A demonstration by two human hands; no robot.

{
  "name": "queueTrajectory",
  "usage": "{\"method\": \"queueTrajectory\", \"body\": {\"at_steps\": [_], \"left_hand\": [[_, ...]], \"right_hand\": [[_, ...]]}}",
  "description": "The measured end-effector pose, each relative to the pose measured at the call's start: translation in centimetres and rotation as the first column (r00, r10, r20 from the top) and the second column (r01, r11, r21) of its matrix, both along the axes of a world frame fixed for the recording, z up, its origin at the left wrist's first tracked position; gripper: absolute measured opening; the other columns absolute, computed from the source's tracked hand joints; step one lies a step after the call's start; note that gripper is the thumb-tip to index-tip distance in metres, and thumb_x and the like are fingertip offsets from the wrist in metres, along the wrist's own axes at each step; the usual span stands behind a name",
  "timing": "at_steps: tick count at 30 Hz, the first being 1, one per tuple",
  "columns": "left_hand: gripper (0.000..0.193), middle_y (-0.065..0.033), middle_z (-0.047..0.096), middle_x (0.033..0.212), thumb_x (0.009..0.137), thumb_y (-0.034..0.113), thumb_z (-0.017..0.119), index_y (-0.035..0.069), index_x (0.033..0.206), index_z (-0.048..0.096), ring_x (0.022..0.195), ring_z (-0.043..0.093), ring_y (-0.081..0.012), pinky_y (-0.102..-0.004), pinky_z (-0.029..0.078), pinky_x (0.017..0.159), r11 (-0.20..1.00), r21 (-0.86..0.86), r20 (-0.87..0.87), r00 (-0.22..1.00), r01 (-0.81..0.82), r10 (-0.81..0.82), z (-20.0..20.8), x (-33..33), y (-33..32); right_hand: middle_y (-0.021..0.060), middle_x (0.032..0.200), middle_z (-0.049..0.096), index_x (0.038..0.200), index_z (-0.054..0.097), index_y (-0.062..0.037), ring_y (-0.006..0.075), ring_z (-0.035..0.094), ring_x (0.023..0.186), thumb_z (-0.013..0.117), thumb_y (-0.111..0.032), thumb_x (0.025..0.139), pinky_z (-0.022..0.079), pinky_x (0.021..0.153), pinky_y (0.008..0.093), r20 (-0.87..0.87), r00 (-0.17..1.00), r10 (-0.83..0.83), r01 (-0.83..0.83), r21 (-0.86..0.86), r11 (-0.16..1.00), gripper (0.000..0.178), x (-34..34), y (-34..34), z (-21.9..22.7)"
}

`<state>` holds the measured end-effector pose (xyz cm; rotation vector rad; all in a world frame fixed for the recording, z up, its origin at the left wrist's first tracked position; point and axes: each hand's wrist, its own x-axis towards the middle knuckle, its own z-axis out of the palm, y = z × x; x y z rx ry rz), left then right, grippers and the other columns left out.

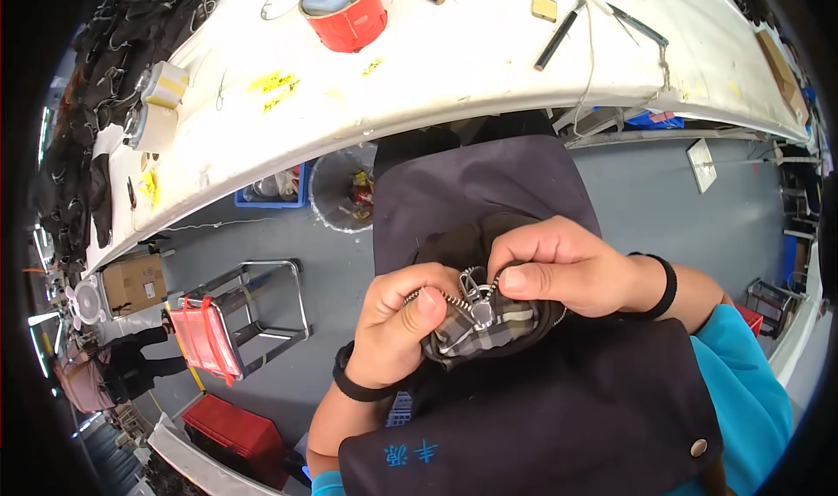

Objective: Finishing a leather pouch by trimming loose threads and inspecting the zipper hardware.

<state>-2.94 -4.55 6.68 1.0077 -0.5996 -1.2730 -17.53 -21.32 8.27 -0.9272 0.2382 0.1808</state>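
Observation:
Over my lap I hold a small dark zippered pouch (pixel 467 243) with a plaid lining (pixel 506 326) showing in its mouth. The metal zipper pull (pixel 482 311) sits at the middle of the opening, where the two toothed edges spread apart. My left hand (pixel 394 326) pinches the zipper edge on the left between thumb and fingers. On the other side my right hand (pixel 576 269) is closed on the rim close to the pull, thumb on top. The far fingers of both hands are partly hidden by the pouch.
A white-covered table (pixel 454 68) curves across ahead, with a red container (pixel 347 20), a black-handled tool (pixel 559 37) and yellow scraps (pixel 272 86) on it. Beneath it stand a lined bin (pixel 327 195) and a blue crate (pixel 271 201). A metal-framed stool (pixel 253 321) is to the left.

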Motion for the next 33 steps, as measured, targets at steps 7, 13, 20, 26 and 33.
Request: {"method": "queueTrajectory", "body": {"at_steps": [7, 13, 20, 26, 33], "left_hand": [[0.027, -0.0055, 0.060, 0.085, 0.078, 0.022, 0.078, 0.003, 0.091, 0.065, 0.075, 0.053, -0.0181, -0.0284, 0.043, 0.067, 0.971, -0.095, 0.685, 0.693, -0.220, 0.224, 1.6, 0.9, -0.3], [0.024, -0.0059, 0.058, 0.092, 0.060, 0.018, 0.083, 0.009, 0.077, 0.068, 0.089, 0.053, -0.0294, -0.0385, 0.043, 0.076, 0.999, 0.020, 0.999, 0.036, 0.025, -0.021, 6.8, 2.2, -1.3], [0.017, -0.0030, 0.059, 0.092, 0.066, 0.003, 0.077, 0.009, 0.077, 0.065, 0.087, 0.055, -0.0242, -0.0352, 0.041, 0.078, 0.964, 0.222, 0.936, 0.245, 0.147, -0.253, 8.1, 3.3, -2.2], [0.021, -0.0052, 0.056, 0.095, 0.068, -0.001, 0.072, 0.008, 0.080, 0.058, 0.089, 0.054, -0.0269, -0.0368, 0.039, 0.082, 0.967, 0.174, 0.971, 0.132, 0.187, -0.200, 7.5, 2.8, -2.4], [0.023, -0.0104, 0.053, 0.097, 0.070, 0.001, 0.071, 0.006, 0.082, 0.053, 0.091, 0.052, -0.0304, -0.0402, 0.041, 0.084, 0.979, -0.001, 0.962, 0.266, 0.203, -0.054, 5.0, 3.2, -1.8]], "right_hand": [[-0.0044, 0.077, 0.054, 0.091, 0.060, 0.0004, 0.0020, 0.045, 0.073, 0.053, -0.022, 0.100, 0.040, 0.064, 0.0218, -0.038, 0.997, -0.072, 0.070, -0.049, 0.996, 0.025, 0.0, 0.8, -0.4], [-0.0025, 0.073, 0.054, 0.091, 0.060, 0.0008, 0.0029, 0.044, 0.069, 0.054, -0.022, 0.099, 0.040, 0.059, 0.0232, 0.030, 0.996, -0.079, 0.084, -0.226, 0.971, 0.025, 0.4, 1.3, -0.1], [-0.0012, 0.068, 0.053, 0.088, 0.059, 0.0002, 0.0042, 0.043, 0.062, 0.056, -0.020, 0.098, 0.038, 0.054, 0.0237, 0.067, 0.995, -0.081, 0.100, -0.384, 0.918, 0.023, 0.7, 2.1, 0.1], [-0.0013, 0.067, 0.052, 0.088, 0.059, 0.0001, 0.0036, 0.041, 0.062, 0.055, -0.019, 0.099, 0.037, 0.054, 0.0232, 0.035, 0.995, -0.093, 0.099, -0.337, 0.936, 0.022, 0.6, 2.1, -0.5], [-0.0013, 0.067, 0.051, 0.089, 0.059, 0.0006, 0.0039, 0.041, 0.062, 0.055, -0.017, 0.098, 0.036, 0.053, 0.0236, 0.062, 0.992, -0.112, 0.126, -0.350, 0.928, 0.021, 0.9, 2.1, -0.6]]}}
